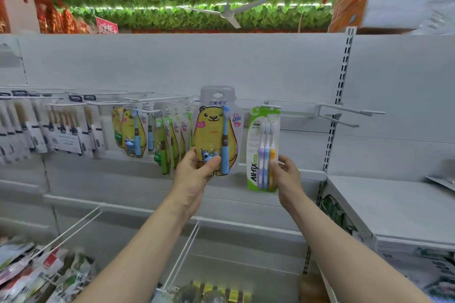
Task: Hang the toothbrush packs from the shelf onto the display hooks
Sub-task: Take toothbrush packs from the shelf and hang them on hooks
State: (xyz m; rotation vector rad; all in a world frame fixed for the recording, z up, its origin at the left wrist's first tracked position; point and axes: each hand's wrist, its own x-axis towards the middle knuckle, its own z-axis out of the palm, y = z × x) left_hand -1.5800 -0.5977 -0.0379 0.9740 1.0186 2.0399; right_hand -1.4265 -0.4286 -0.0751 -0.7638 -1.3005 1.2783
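Mid-hanging: the left hand (197, 170) grips the bear pack (216, 130), raised against the hook rail (295, 106). The right hand (286, 172) pinches the green pack (263, 150) just right of it, seemingly hooked. Next, the bear pack's hole must slide onto a free hook (364, 112).

Arms raised; left hand (195, 169) gripping, right hand (287, 171) pinching.

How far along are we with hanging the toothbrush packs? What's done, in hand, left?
Done: rows of hung packs fill the hooks on the left. In hand: the left hand grips a yellow bear pack, raised, not visibly on a hook; the right hand pinches the green All-fix pack, whose top sits at a hook. Left: bare hooks stand to the right, and blurred packets lie below.
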